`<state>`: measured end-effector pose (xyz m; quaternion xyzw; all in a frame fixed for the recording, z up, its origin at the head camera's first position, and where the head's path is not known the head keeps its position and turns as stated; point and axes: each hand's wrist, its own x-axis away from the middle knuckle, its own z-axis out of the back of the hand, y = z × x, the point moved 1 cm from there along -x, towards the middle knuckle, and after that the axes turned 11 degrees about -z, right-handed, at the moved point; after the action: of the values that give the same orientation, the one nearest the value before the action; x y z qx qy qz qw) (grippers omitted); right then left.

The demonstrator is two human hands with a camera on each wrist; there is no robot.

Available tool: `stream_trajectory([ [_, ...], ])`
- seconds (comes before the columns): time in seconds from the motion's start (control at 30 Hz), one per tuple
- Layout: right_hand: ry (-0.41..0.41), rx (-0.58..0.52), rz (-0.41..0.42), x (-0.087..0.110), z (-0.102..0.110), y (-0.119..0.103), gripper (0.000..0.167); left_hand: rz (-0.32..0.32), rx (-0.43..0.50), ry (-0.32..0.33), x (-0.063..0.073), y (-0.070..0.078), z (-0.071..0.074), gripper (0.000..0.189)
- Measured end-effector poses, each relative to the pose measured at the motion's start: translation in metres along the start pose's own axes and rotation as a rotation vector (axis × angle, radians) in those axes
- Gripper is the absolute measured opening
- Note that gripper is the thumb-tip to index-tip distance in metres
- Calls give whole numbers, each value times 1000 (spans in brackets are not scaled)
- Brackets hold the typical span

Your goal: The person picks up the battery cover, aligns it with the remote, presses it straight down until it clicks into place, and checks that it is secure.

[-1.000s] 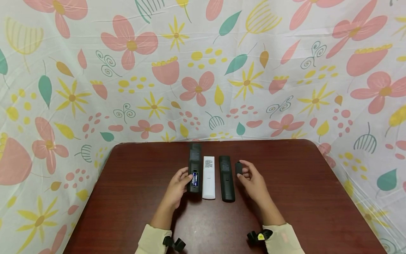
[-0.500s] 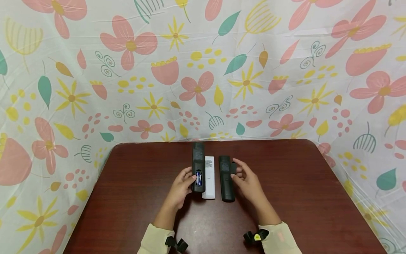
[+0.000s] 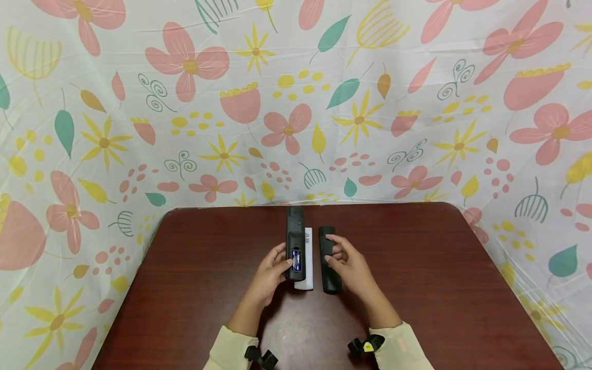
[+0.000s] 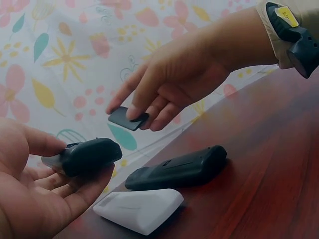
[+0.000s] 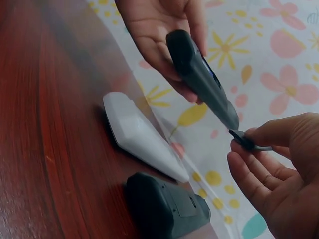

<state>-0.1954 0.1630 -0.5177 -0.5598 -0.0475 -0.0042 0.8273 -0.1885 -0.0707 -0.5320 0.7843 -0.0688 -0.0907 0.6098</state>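
Note:
My left hand (image 3: pixel 269 273) grips a black remote control (image 3: pixel 295 226) along its sides, raised above the table. The remote's back faces up and its battery compartment is uncovered, showing blue batteries (image 3: pixel 296 260) inside. Between thumb and fingers, my right hand (image 3: pixel 355 268) pinches a small black battery cover (image 4: pixel 125 118), best seen in the left wrist view. In the head view the cover blends into the dark remote beneath it. A white remote (image 5: pixel 137 134) lies on the table, partly hidden in the head view by the held one. Beside it lies a second black remote (image 3: pixel 330 281), back up.
The remotes lie on a dark red-brown wooden table (image 3: pixel 194 288). Behind it hangs a white cloth (image 3: pixel 296 169) printed with flowers and leaves, meeting the table's far edge. Black wrist cameras (image 3: pixel 261 356) sit at both beige cuffs.
My left hand has carried the held remote rightward, over part of the white remote. My right hand has brought the cover leftward over the second black remote. The hands are closer together.

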Motion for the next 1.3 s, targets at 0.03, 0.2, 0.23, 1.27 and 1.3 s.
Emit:
stream_trajectory([
  [0.03,0,4,9,0,-1,0,53,-2,0,-8,0,0,-1,61],
  [0.2,9,17,28,1,-5,-1,51,-2,13,-36,0,-3,-4,63],
  [0.23,8,16,30,1,-6,-2,50,-4,14,-42,0,-3,-5,63],
  [1.27,-110,-85,71,6,-19,-11,41,15,43,-142,3,-9,-11,84],
  [1.3,-115,-85,77,6,-20,-11,40,14,47,-143,3,-9,-11,84],
])
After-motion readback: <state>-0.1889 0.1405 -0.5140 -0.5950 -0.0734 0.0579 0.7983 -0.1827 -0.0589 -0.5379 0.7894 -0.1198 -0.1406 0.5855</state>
